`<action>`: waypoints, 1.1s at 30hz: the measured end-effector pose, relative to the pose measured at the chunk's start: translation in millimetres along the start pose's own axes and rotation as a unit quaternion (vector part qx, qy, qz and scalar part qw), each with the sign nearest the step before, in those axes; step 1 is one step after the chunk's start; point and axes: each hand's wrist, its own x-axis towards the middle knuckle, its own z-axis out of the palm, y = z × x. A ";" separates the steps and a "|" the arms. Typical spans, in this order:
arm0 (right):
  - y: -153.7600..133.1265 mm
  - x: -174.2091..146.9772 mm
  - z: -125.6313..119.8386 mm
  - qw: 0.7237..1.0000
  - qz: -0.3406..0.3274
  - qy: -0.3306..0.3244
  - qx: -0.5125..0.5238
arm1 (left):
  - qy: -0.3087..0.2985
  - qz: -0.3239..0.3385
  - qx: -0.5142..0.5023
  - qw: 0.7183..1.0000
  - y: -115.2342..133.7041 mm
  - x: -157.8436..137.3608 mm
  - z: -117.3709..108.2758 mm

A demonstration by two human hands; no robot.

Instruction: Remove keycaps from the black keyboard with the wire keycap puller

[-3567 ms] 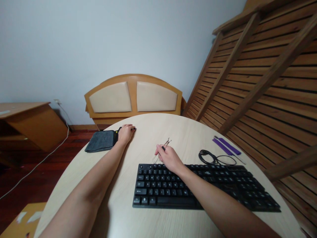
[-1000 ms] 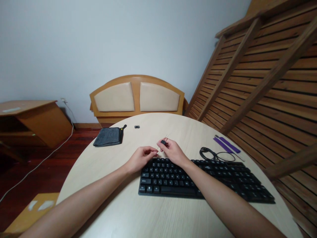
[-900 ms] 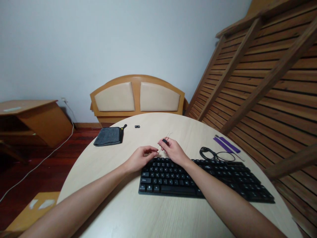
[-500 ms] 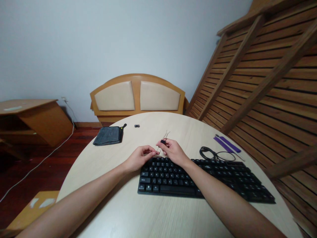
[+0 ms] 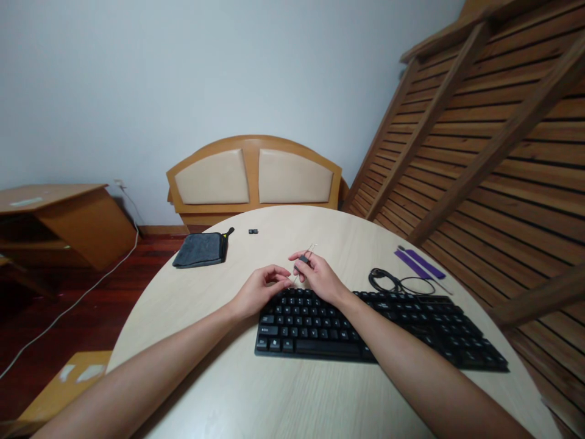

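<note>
A black keyboard (image 5: 320, 334) lies on the round pale table (image 5: 214, 378). My right hand (image 5: 322, 279) is above its back edge, closed round the dark handle of a wire keycap puller (image 5: 302, 260). Thin wires stick out beyond the handle, and others run down toward my left hand. At the keyboard's back left corner my left hand (image 5: 260, 289) is pinched closed near the lower wire ends. What lies between its fingertips is too small to make out. Two small black keycaps (image 5: 253, 231) sit apart at the table's far side.
A dark grey cloth (image 5: 199, 250) rests at the left. Behind the keyboard's right half are a coiled black cable (image 5: 384, 281), two purple strips (image 5: 425, 264) and a thin brush (image 5: 439, 284). A wooden slatted frame (image 5: 498, 158) leans along the right.
The puller has turned in my right hand, its far wire ends swinging slightly right and lower. My right fingers have shifted around the handle. My left hand stays almost in place.
</note>
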 end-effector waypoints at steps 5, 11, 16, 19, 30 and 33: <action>0.2 0.8 1.2 1.000 -0.023 0.015 0.002 | -0.015 -0.017 -0.018 1.000 -3.7 1.2 -1.1; 3.3 2.4 1.7 0.999 -0.024 0.016 -0.015 | 0.002 -0.031 -0.018 0.999 -5.6 1.6 -2.6; 4.1 2.2 2.0 1.000 0.002 0.000 -0.011 | 0.015 -0.022 0.011 1.000 -8.3 2.7 -2.9; 2.6 1.4 1.9 1.000 0.004 0.000 -0.016 | -0.011 -0.014 0.024 1.000 -8.4 1.8 -1.0; -0.7 -0.6 1.3 0.999 -0.008 -0.023 -0.025 | -0.048 0.004 0.225 0.973 -6.2 -2.4 -4.6; -0.6 -1.0 1.0 0.999 0.000 -0.023 -0.025 | -0.051 0.012 0.223 0.973 -7.0 -2.3 -5.8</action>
